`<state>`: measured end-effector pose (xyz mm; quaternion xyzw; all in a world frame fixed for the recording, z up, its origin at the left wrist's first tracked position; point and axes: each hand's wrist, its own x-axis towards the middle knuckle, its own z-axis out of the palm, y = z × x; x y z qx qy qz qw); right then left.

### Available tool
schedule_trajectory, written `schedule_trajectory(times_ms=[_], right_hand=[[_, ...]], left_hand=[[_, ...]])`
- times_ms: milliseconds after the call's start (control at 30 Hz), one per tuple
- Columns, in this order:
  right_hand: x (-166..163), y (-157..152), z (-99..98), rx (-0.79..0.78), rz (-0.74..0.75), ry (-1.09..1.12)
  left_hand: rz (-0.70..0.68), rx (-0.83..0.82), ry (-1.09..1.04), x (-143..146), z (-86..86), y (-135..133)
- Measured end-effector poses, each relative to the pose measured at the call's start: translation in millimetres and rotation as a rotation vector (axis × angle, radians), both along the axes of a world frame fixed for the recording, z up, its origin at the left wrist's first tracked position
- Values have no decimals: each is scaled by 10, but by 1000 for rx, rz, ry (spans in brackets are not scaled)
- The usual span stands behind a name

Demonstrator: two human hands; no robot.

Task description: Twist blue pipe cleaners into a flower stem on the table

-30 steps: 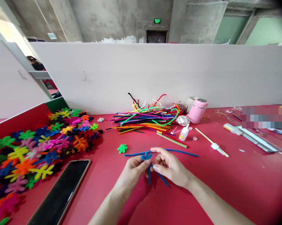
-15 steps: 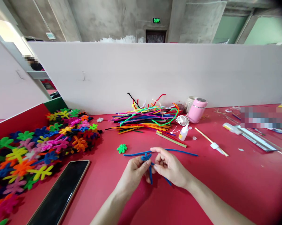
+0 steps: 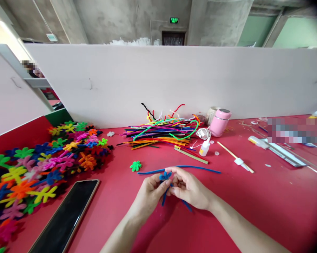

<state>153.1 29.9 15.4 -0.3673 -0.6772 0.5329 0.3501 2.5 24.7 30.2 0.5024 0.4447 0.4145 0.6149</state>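
Both hands work low at the centre of the red desk (image 3: 253, 211), just above its surface.

Left hand (image 3: 150, 193): fingers (image 3: 158, 183) closed, thumb and forefinger pinching the blue pipe-cleaner flower (image 3: 165, 175) from its left side.
Right hand (image 3: 190, 188): fingers curled in and closed on the same flower from the right, with the thumb on top by the petals. The two hands touch at the fingertips.

The blue pipe-cleaner flower sits between the two sets of fingertips, petals up. Two blue tails hang below it. One shows under the left fingers and the other runs out under the right palm toward the desk.

A long blue pipe cleaner (image 3: 200, 169) lies flat on the desk just behind the hands, running left to right. I cannot tell whether it joins the held piece.

Surroundings:
- A green flower (image 3: 135, 166) lies alone on the desk, near the left hand on its far left side.
- A phone (image 3: 66, 218) lies face up with a dark screen, well left of the hands.
- A pile of finished flowers (image 3: 42, 165) in many colours is spread at the far left.
- A bundle of pipe cleaners (image 3: 160, 133) in mixed colours lies against the white partition (image 3: 174, 77).
- A pink cup (image 3: 219, 122) stands upright to the right of the bundle.
- A small glue bottle (image 3: 204, 147) is just in front of the cup, with a wooden stick (image 3: 234, 156) lying to its right.
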Motion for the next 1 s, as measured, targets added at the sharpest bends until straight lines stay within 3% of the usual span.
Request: schedule_trajectory(times_ms=[267, 600, 1000], right_hand=[[7, 27, -62, -13, -79, -1], [-22, 15, 0, 109, -211, -79], [-101, 13, -77, -99, -270, 282]], left_hand=[[44, 51, 113, -10, -30, 14], [57, 115, 199, -13, -57, 9], [165, -30, 27, 77, -55, -36]])
